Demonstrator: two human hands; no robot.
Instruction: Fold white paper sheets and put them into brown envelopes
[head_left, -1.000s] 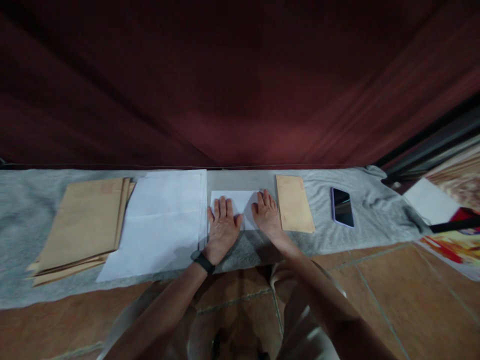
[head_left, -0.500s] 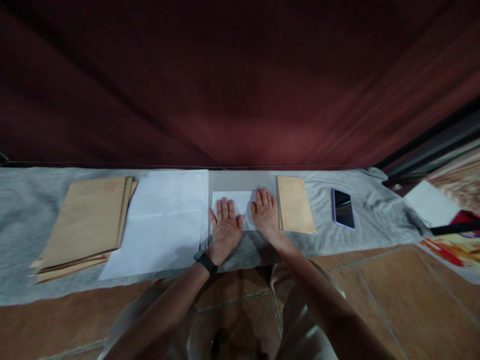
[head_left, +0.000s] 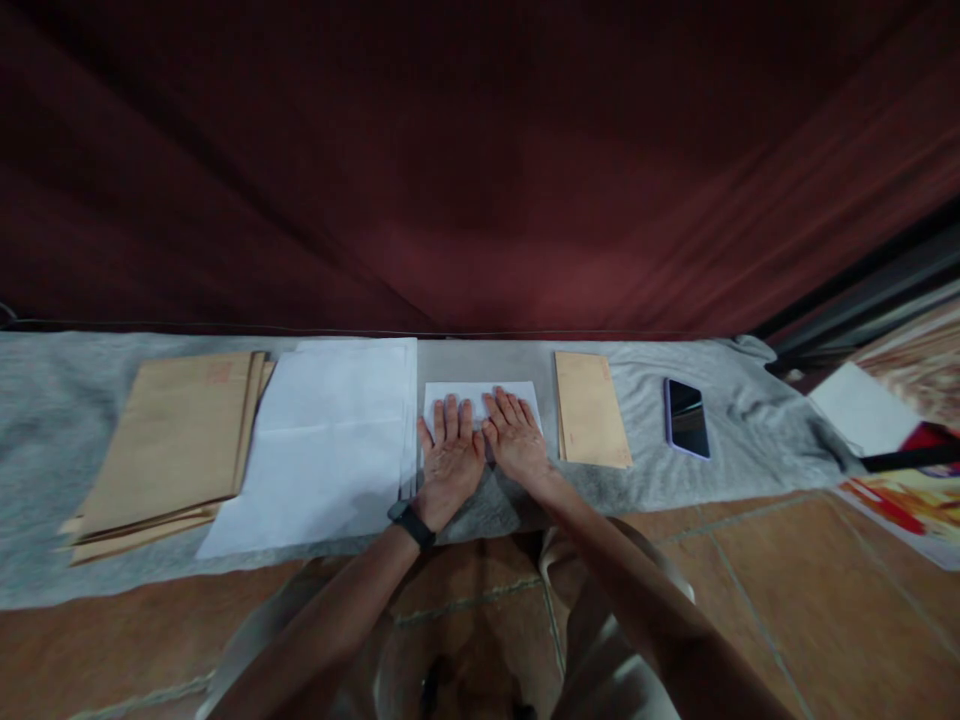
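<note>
A folded-looking white sheet of paper (head_left: 480, 390) lies crosswise in front of me on the grey cloth. My left hand (head_left: 453, 460) rests flat on its left part, fingers spread, a dark watch (head_left: 412, 524) on the wrist. Flat on the right part lies my right hand (head_left: 517, 440), its fingers fanned out and its thumb close to the left thumb. The hands cover much of the paper's near side. Just left of it are large white sheets (head_left: 330, 440) in a stack. To the right lie small brown envelopes (head_left: 592, 410).
Larger brown envelopes (head_left: 172, 430) are piled at the far left. A phone (head_left: 688, 418) in a purple case lies at the right. The grey cloth (head_left: 780, 440) ends at a dark red curtain (head_left: 480, 200) behind, with tiled floor (head_left: 772, 570) in front.
My right hand has slid left across the paper, toward my left hand, uncovering the paper's right end. The left hand has stayed in place.
</note>
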